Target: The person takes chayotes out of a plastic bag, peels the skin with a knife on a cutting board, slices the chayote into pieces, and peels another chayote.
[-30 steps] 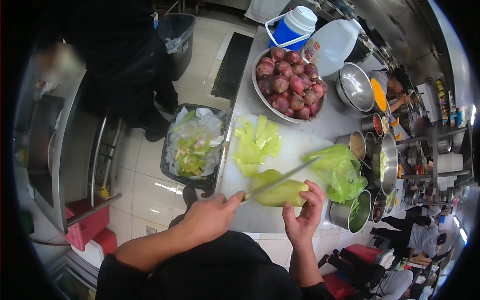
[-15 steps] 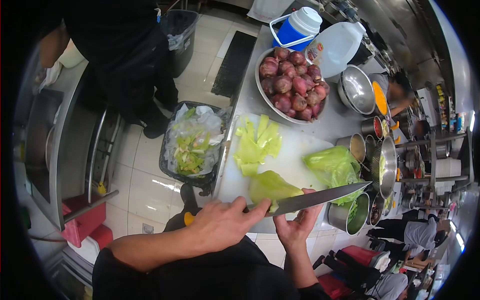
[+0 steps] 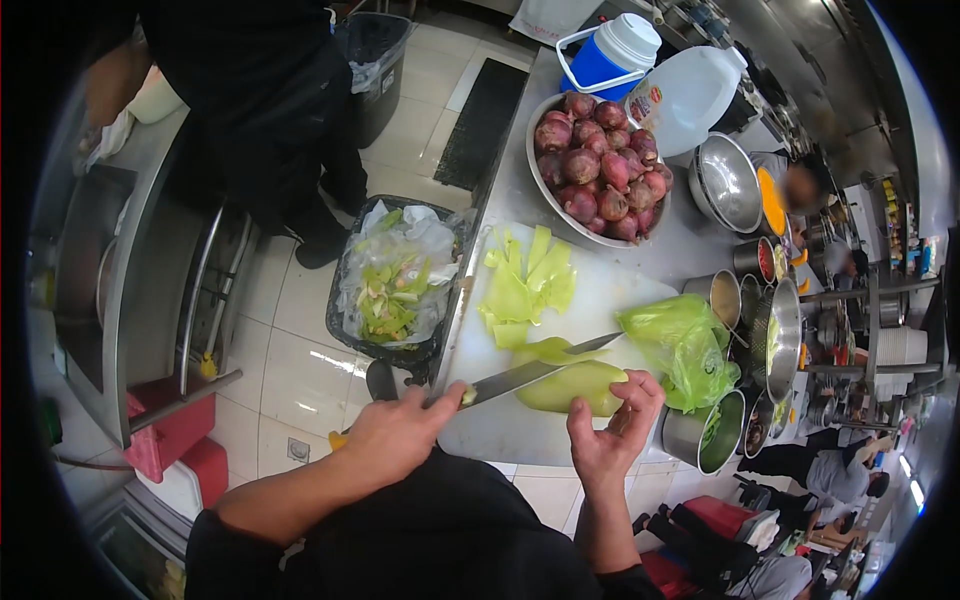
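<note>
My left hand [image 3: 395, 432] is closed around a large kitchen knife [image 3: 510, 381] with a yellow handle. The blade slants up to the right through a pale green oblong vegetable [image 3: 572, 392], and a flat slice [image 3: 552, 350] lies over part of the blade. My right hand [image 3: 615, 425] steadies the vegetable's right end, fingertips and thumb against it. Its exact kind I cannot tell. Beneath is a white cutting board [image 3: 600, 280]. Farther up the board, broad light-green pieces [image 3: 527, 285] lie in a loose pile. A light-green plastic bag [image 3: 680, 345] rests at the right.
A steel bowl of red onions [image 3: 600, 170] stands beyond the board, near a blue-and-white jug [image 3: 610, 60]. Steel pots [image 3: 715, 430] line the right. A lined bin of scraps [image 3: 395, 275] is at the left of the counter. One person [image 3: 250, 120] stands upper left; others work farther off.
My left hand has drawn the knife down and left, and its blade now passes through the vegetable with a slice over it. My right hand has shifted slightly right.
</note>
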### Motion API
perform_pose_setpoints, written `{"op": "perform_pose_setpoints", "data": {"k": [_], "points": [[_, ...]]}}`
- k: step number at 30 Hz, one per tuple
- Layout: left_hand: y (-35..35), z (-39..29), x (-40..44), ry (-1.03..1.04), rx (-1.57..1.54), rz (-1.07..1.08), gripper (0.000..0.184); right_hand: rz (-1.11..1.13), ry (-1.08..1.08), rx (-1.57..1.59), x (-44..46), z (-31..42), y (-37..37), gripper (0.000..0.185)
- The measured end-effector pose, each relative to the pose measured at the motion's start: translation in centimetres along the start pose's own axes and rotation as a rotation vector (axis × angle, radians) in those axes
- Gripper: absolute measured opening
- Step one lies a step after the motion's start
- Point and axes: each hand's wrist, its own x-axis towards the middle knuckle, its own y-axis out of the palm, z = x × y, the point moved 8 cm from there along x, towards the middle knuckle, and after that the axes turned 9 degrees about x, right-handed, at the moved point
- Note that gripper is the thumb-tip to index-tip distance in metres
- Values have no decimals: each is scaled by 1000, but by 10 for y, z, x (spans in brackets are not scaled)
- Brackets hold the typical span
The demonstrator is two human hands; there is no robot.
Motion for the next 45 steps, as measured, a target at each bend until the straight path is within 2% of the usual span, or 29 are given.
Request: {"op": "perform_pose_setpoints", "data": {"k": [5, 8, 11, 14, 20, 24, 27, 30, 31, 35, 38, 41, 45], "points": [[4, 17, -16, -77, -39, 68, 59, 2, -3, 3, 2, 1, 2, 51], [8, 29, -29, -183, -19, 184, 57, -82, 44, 68, 3, -6, -3, 50], [5, 30, -40, -219, -48, 236, 50, -42, 56, 58, 5, -6, -2, 51], [5, 19, -11, -147, -165, 247, 47, -20, -15, 15, 5, 1, 3, 51], [11, 13, 47, -182, -228, 347, 36, 24, -64, -6, 0, 10, 8, 54], [11, 12, 58, -142, -196, 249, 38, 81, -105, -44, -9, 12, 4, 56], [-12, -9, 42, -52, -134, 22, 49, 54, -120, -76, -12, 13, 1, 56], [-35, -36, 21, 119, -67, -70, 57, -11, -153, -88, -14, 13, 0, 56], [-42, -45, 15, 195, -19, -166, 61, -23, -153, -89, -14, 13, 0, 56], [-46, -61, 9, 298, 2, -249, 60, -31, -148, -63, -10, 14, 2, 60], [-46, -65, 10, 321, 9, -295, 58, 64, -82, -90, -10, 15, 6, 78], [-49, -68, 11, 331, 35, -335, 56, 87, -47, -49, -12, 10, 7, 82], [-41, -67, 13, 312, 3, -263, 59, 63, -61, -97, -9, 14, 7, 78]]}}
